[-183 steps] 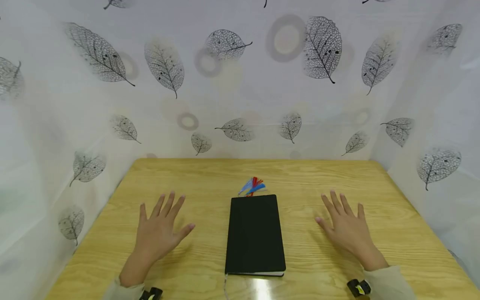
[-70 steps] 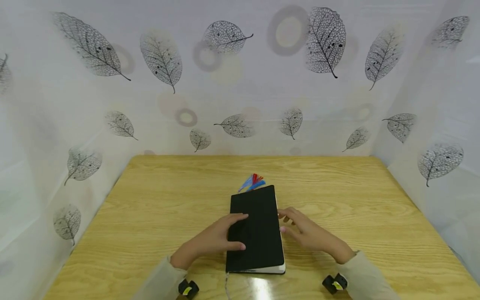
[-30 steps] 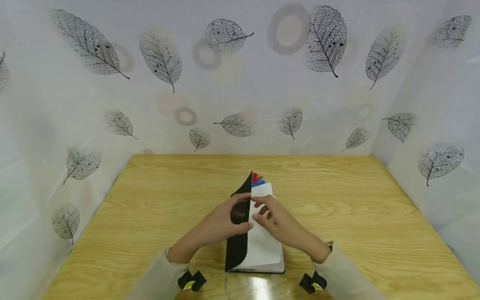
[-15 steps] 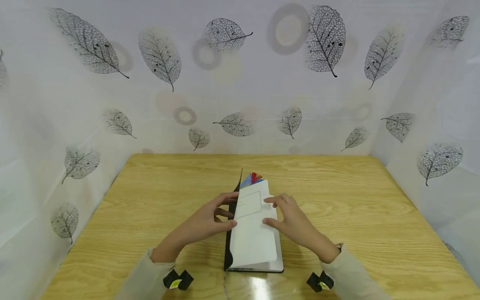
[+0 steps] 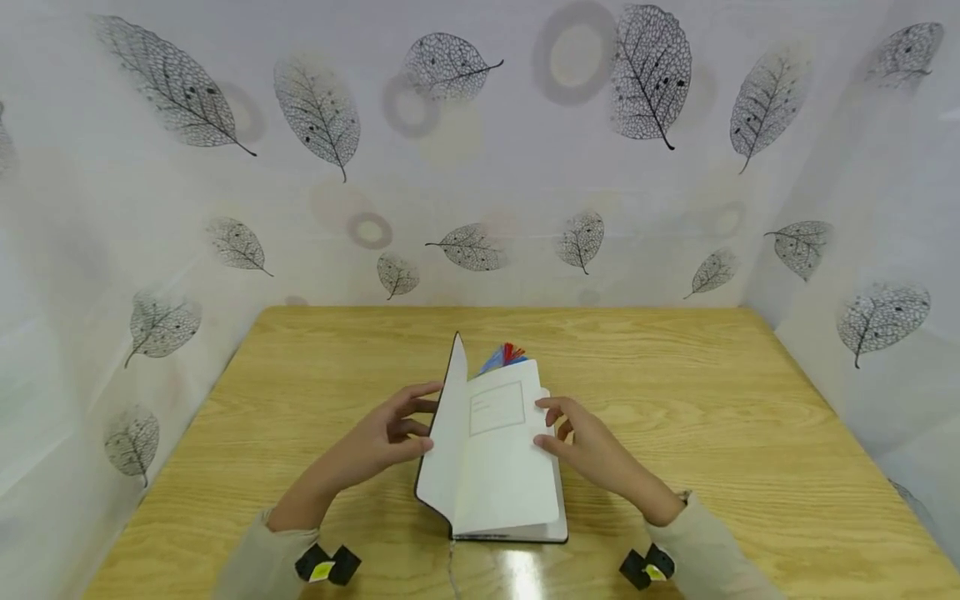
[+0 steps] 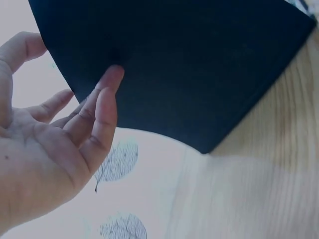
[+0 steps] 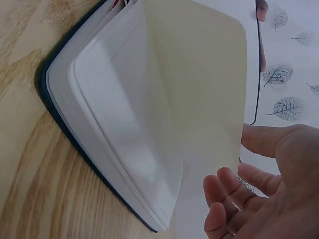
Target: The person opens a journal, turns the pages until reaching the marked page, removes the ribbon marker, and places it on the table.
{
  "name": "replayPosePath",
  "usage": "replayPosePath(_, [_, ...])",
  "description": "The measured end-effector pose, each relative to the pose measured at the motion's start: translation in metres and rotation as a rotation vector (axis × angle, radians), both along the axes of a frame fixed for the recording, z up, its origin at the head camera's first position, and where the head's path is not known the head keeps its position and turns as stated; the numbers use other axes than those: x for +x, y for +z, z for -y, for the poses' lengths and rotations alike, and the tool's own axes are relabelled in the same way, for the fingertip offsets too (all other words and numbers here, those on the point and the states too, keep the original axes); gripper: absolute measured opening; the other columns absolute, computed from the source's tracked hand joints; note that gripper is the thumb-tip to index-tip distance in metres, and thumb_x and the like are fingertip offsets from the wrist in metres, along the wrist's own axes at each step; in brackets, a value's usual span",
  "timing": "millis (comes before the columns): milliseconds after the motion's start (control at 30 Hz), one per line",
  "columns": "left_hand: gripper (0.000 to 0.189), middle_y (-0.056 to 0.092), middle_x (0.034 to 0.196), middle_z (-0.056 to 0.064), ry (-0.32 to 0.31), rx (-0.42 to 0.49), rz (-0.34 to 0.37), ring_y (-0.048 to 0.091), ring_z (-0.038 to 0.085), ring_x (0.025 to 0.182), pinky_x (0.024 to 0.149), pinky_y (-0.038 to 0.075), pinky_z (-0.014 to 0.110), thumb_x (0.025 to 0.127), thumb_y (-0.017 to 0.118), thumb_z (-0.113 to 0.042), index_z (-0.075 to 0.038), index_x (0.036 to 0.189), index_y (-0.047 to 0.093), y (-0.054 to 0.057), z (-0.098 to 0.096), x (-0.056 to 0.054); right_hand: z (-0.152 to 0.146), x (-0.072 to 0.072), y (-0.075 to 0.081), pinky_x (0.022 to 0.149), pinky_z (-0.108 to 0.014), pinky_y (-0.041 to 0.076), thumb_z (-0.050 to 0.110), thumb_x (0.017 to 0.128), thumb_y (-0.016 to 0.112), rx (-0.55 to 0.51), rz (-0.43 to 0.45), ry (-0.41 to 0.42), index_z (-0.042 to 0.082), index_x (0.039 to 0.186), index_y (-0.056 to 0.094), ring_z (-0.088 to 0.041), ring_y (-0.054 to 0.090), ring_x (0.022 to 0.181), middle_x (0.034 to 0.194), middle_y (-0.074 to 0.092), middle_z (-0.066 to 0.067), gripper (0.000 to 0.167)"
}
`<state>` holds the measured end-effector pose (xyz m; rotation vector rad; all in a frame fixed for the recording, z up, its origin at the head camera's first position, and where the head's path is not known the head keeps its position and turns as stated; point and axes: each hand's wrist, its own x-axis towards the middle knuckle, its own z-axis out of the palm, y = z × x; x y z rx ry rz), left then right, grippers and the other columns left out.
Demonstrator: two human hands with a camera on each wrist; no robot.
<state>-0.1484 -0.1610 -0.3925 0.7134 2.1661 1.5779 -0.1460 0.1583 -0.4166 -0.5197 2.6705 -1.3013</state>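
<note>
A black-covered notebook (image 5: 562,533) lies on the table, its front cover (image 6: 174,64) standing half raised on the left. My left hand (image 5: 367,442) holds that cover at its free edge, thumb and index finger spread along it, other fingers against the black outer face. At the right side, my right hand (image 5: 596,450) loosely holds the edge of a lifted white page (image 5: 510,475), which bears a printed rectangle. In the right wrist view, the page's pale underside rises above the page block (image 7: 119,99), and several curled fingers show below it. Red and blue tassels (image 5: 506,358) stick out past the notebook's top.
The wooden table (image 5: 300,367) extends all around the notebook. A thin pale cord (image 5: 452,567) trails from the notebook's lower left corner. Leaf-printed curtain (image 5: 480,183) stands behind and on both sides. Dark blocks sit at the left wrist (image 5: 327,564) and right wrist (image 5: 647,567).
From lying flat under the cover, the notebook has been opened. The cover has swung up and leftward with the left hand; the right hand has shifted slightly rightward with the page edge.
</note>
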Motion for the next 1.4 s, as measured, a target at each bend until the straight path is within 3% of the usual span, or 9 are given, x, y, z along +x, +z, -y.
replayPosePath(200, [0.066, 0.040, 0.144, 0.026, 0.028, 0.022, 0.039, 0.060, 0.009, 0.108, 0.088, 0.051, 0.025, 0.096, 0.060, -0.016, -0.015, 0.152, 0.025, -0.006, 0.026, 0.003, 0.002, -0.003, -0.001, 0.065, -0.023, 0.047, 0.011, 0.090, 0.067, -0.032, 0.052, -0.030, 0.004, 0.132, 0.053, -0.016, 0.055, 0.087, 0.106, 0.058, -0.011, 0.045])
replayPosePath(300, [0.067, 0.039, 0.143, 0.028, 0.048, -0.003, 0.033, 0.059, 0.008, 0.108, 0.088, 0.051, 0.024, 0.096, 0.059, -0.015, -0.014, 0.153, 0.024, -0.010, 0.039, 0.006, 0.003, -0.003, -0.001, 0.065, -0.022, 0.047, 0.008, 0.089, 0.068, -0.043, 0.064, -0.042, 0.004, 0.133, 0.053, -0.017, 0.056, 0.087, 0.106, 0.058, -0.011, 0.047])
replayPosePath(500, [0.068, 0.040, 0.143, 0.028, 0.097, -0.099, 0.011, 0.057, 0.026, 0.113, 0.088, 0.050, 0.024, 0.095, 0.061, -0.017, -0.014, 0.152, 0.024, -0.013, 0.057, 0.010, 0.005, -0.004, 0.001, 0.063, -0.022, 0.045, 0.006, 0.088, 0.068, -0.079, 0.083, -0.071, 0.003, 0.136, 0.050, -0.014, 0.054, 0.085, 0.102, 0.057, -0.010, 0.051])
replayPosePath(700, [0.075, 0.038, 0.144, 0.029, 0.153, -0.176, 0.033, 0.051, 0.039, 0.119, 0.086, 0.049, 0.027, 0.093, 0.064, -0.020, -0.011, 0.153, 0.018, -0.018, 0.066, 0.013, 0.009, -0.005, 0.001, 0.062, -0.021, 0.044, 0.008, 0.089, 0.068, -0.142, 0.129, -0.061, -0.004, 0.144, 0.038, -0.012, 0.051, 0.081, 0.104, 0.055, -0.012, 0.064])
replayPosePath(1000, [0.082, 0.028, 0.152, 0.026, 0.247, -0.364, -0.045, 0.032, 0.049, 0.134, 0.099, 0.039, 0.060, 0.088, 0.070, -0.028, -0.006, 0.152, 0.022, -0.024, 0.070, 0.020, 0.015, -0.004, -0.002, 0.060, -0.021, 0.044, 0.011, 0.090, 0.067, -0.160, 0.149, -0.036, -0.004, 0.146, 0.033, -0.012, 0.050, 0.076, 0.100, 0.054, -0.012, 0.067])
replayPosePath(1267, [0.073, 0.024, 0.155, 0.027, 0.252, -0.418, -0.132, 0.021, 0.049, 0.141, 0.107, 0.028, 0.065, 0.085, 0.070, -0.008, -0.002, 0.148, 0.032, -0.032, 0.067, 0.023, 0.018, -0.005, -0.005, 0.053, -0.027, 0.051, 0.009, 0.091, 0.064, -0.249, 0.246, -0.014, 0.000, 0.149, 0.028, -0.012, 0.052, 0.067, 0.100, 0.049, -0.013, 0.069])
replayPosePath(1400, [0.071, 0.022, 0.156, 0.027, 0.245, -0.465, -0.174, 0.020, 0.049, 0.141, 0.108, 0.028, 0.064, 0.084, 0.069, -0.004, -0.001, 0.146, 0.036, -0.033, 0.064, 0.024, 0.020, -0.005, -0.004, 0.052, -0.027, 0.051, 0.009, 0.092, 0.064, -0.292, 0.282, 0.003, 0.002, 0.151, 0.026, -0.013, 0.053, 0.066, 0.098, 0.048, -0.012, 0.071])
